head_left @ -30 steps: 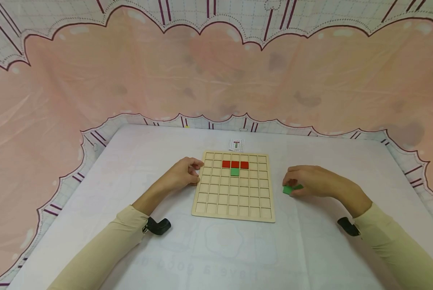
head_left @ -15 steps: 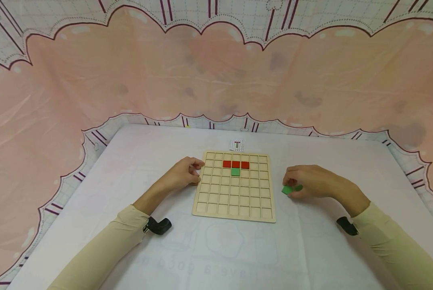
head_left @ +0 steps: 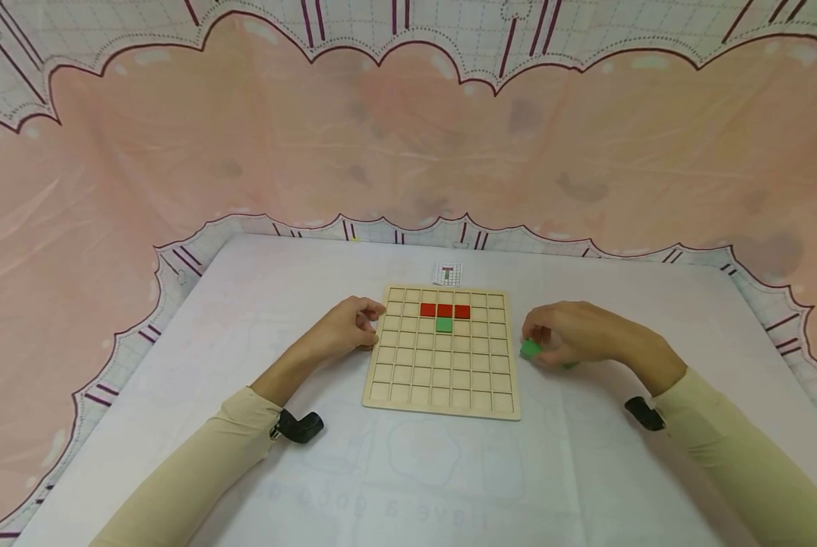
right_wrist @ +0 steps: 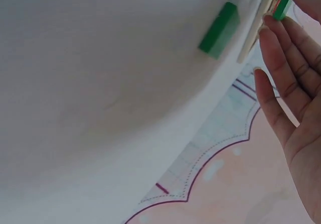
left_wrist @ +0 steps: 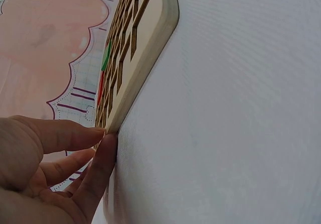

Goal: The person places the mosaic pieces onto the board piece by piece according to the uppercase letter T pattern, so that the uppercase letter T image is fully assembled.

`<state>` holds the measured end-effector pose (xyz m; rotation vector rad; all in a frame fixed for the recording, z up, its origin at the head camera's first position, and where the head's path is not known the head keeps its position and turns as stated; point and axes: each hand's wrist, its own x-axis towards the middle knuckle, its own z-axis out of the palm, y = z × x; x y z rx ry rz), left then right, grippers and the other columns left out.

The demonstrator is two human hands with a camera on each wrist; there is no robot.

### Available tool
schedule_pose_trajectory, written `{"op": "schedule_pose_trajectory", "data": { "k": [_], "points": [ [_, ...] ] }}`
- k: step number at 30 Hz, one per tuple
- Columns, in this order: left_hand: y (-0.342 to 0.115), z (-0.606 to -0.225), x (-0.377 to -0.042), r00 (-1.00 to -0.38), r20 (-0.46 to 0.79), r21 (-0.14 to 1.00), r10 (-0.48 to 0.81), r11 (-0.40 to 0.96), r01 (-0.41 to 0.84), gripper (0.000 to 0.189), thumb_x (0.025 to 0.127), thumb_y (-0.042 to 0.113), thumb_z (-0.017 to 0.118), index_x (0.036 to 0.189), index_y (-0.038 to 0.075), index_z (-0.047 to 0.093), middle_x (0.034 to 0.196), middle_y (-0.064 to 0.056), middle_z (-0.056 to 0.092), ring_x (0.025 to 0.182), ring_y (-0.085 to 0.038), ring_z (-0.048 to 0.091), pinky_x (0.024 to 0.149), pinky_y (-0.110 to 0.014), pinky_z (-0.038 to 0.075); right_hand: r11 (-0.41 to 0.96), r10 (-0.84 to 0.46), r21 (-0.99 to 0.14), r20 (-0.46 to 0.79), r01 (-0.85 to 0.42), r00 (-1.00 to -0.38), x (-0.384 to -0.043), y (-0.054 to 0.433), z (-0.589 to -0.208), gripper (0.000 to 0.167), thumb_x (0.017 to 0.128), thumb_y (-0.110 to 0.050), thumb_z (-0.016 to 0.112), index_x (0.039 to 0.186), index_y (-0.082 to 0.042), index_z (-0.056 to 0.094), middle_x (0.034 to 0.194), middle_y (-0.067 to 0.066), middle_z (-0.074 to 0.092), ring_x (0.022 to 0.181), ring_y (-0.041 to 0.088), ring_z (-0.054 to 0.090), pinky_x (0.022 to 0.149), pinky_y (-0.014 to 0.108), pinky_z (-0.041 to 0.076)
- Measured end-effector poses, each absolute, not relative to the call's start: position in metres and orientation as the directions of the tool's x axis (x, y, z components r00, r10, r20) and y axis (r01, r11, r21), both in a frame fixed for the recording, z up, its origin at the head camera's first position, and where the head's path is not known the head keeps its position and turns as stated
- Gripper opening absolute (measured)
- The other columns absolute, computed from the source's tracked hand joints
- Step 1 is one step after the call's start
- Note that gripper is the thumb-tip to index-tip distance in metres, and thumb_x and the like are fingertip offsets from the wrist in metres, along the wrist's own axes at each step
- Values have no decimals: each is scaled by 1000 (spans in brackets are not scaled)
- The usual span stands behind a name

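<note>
A pale wooden grid board lies on the table, with three red tiles in a row and one green tile below the middle one. My left hand grips the board's left edge, and the left wrist view shows thumb and finger meeting at its rim. Right of the board, my right hand pinches a second green tile, lifted and tilted. Another green tile lies on the table beneath that hand, mostly hidden in the head view.
Behind the board lies a small printed card with a grid and a red-and-green T pattern. A white cloth covers the table. A patterned pink curtain stands at the back and sides.
My right hand has picked up one green tile and moved slightly left and away from me, toward the board, leaving the other green tile behind. My left hand stays at the board's edge.
</note>
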<state>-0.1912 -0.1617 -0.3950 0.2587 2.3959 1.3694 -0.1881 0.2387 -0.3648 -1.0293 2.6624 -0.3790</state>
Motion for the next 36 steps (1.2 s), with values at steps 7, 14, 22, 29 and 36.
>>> {"op": "schedule_pose_trajectory", "data": {
  "k": [7,14,22,29,36],
  "points": [
    [-162,-396,-192,-915,-238,855,327,518,-37,52,86,-13,65,137,-8,54,125,-19,48,89,-18,53,71,-24,56,703,-695,-356,-154,-616,-703,-192,222,-360,18,86,-27,79,101,-25,70,89,-14,63,87,8,59,79,31,51],
    [-162,-397,-192,-917,-246,857,313,513,-55,53,85,-14,65,137,-7,54,126,-19,48,89,-19,53,73,-25,56,700,-697,-365,-167,-614,-697,-199,206,-359,18,87,-28,78,102,-25,70,90,-13,63,88,9,59,80,31,51],
    [-161,-395,-192,-916,-247,855,317,515,-52,53,86,-14,64,137,-7,54,126,-19,48,90,-19,53,73,-25,56,659,-738,-370,-151,-655,-658,-207,190,-360,18,88,-30,79,102,-24,70,92,-12,65,88,9,60,79,31,51],
    [-161,-395,-192,-916,-247,855,317,516,-52,53,86,-14,65,137,-7,54,126,-19,48,90,-19,53,72,-24,56,634,-760,-384,-146,-671,-634,-213,177,-360,21,86,-28,80,103,-21,70,91,-11,64,85,11,60,76,29,51],
    [-161,-395,-192,-916,-249,849,315,525,-51,52,86,-13,66,137,-7,54,126,-19,48,90,-19,53,73,-25,56,610,-777,-407,-138,-681,-614,-219,164,-362,21,87,-28,79,105,-20,71,92,-10,64,87,12,60,76,29,51]
  ]
}}
